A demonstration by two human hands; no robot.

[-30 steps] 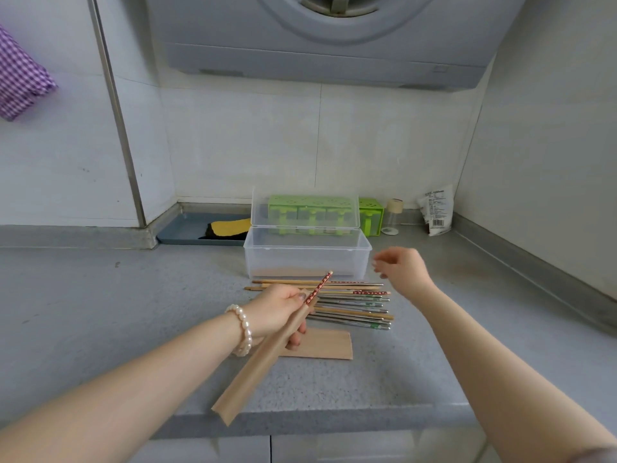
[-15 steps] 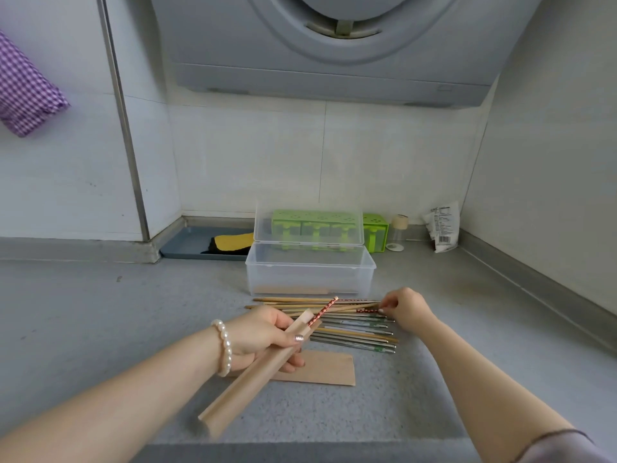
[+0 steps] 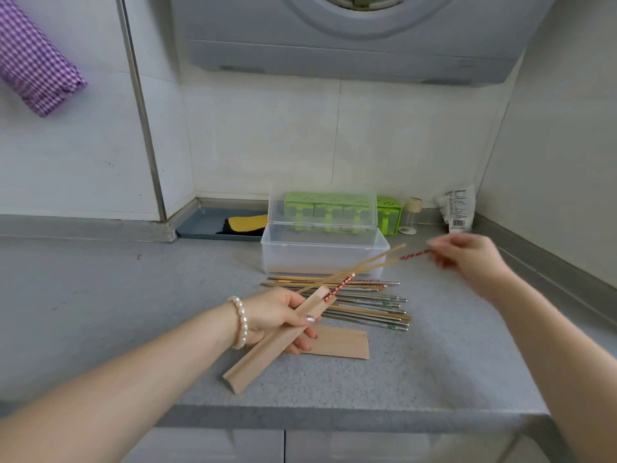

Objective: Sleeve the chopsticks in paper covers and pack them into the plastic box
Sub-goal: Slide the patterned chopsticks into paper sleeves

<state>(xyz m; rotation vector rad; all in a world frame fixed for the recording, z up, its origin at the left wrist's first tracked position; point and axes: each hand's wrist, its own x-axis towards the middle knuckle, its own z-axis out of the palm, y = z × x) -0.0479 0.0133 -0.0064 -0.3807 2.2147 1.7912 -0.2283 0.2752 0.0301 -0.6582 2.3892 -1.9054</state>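
We see the left hand (image 3: 283, 315) curled around a paper cover (image 3: 277, 339), held tilted just in front of the plastic box (image 3: 325, 253). The red patterned end of 1 chopstick (image 3: 339, 288) sticks out of the cover's open top. The right hand (image 3: 467, 262) is raised to the right of the box, its fingers pinching the red patterned end of another chopstick (image 3: 367, 270); motion blur doubles the shaft, which slants down toward the cover's mouth. The box stands open on the counter (image 3: 133, 312), its lid upright behind it. A pile of loose chopsticks (image 3: 367, 305), wooden and metal, lies flat directly in front of the box. Another paper cover (image 3: 340, 344) lies flat in front of that pile, partly under the left hand.
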